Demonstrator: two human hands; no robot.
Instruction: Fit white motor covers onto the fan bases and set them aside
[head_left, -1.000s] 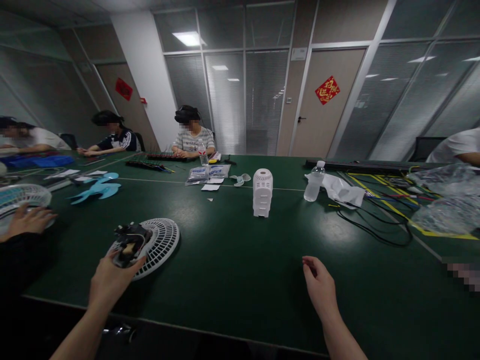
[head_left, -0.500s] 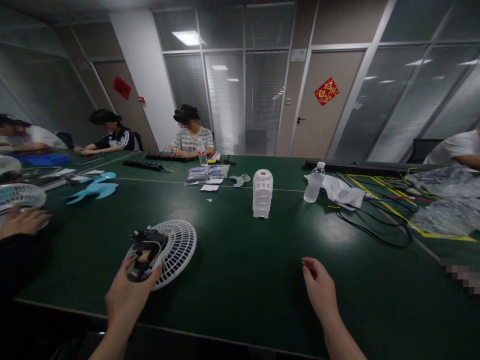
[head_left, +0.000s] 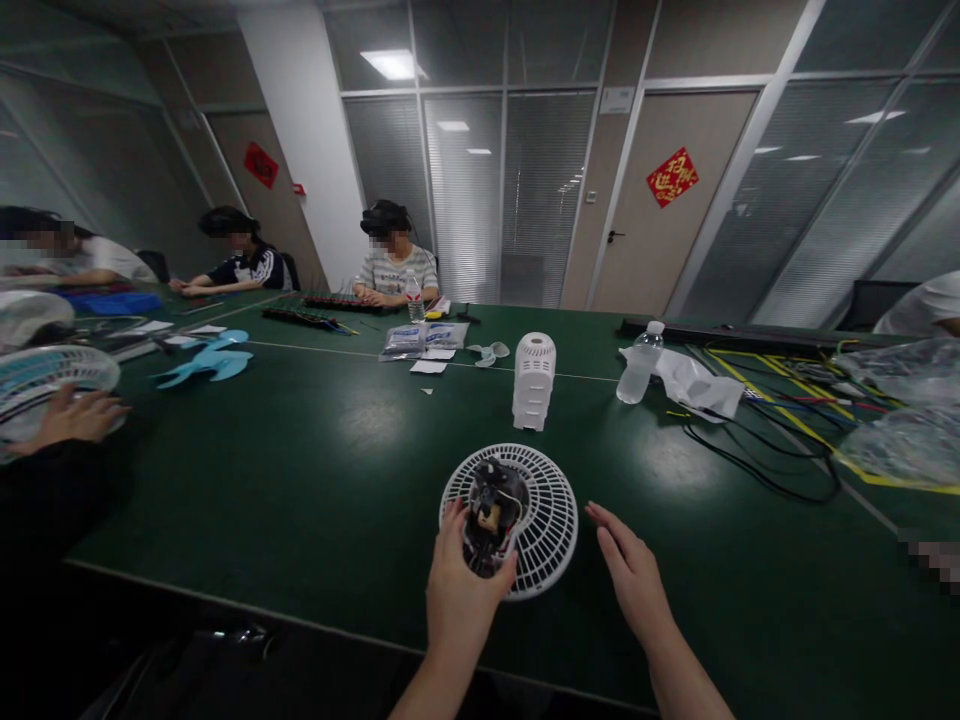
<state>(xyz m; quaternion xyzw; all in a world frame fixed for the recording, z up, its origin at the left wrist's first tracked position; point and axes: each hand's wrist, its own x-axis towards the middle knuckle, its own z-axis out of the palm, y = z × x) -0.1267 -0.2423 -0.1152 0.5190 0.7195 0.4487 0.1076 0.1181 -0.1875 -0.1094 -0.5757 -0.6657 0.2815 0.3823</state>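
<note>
My left hand (head_left: 466, 590) is wrapped round a dark fan motor (head_left: 491, 515) with exposed wires, fixed to the middle of a round white fan grille (head_left: 551, 520). The grille is low over the green table in front of me. Just right of its rim is my right hand (head_left: 630, 560), fingers stretched out and apart from the grille, holding nothing. A white slotted plastic housing (head_left: 534, 385), likely the motor's cover by its shape, stands upright beyond the grille.
A water bottle (head_left: 640, 365), a white plastic bag (head_left: 701, 385) and black cables (head_left: 757, 470) lie to the right. Blue fan blades (head_left: 206, 360) and another person's hand (head_left: 79, 415) on a second grille (head_left: 56, 375) are left. Plastic packets (head_left: 424, 340) and a small clear fan blade (head_left: 489, 353) sit farther back.
My left hand has carried the motor and grille rightward to the middle, turning the grille to lie flatter. My right hand's fingers have straightened beside it. The view has shifted slightly.
</note>
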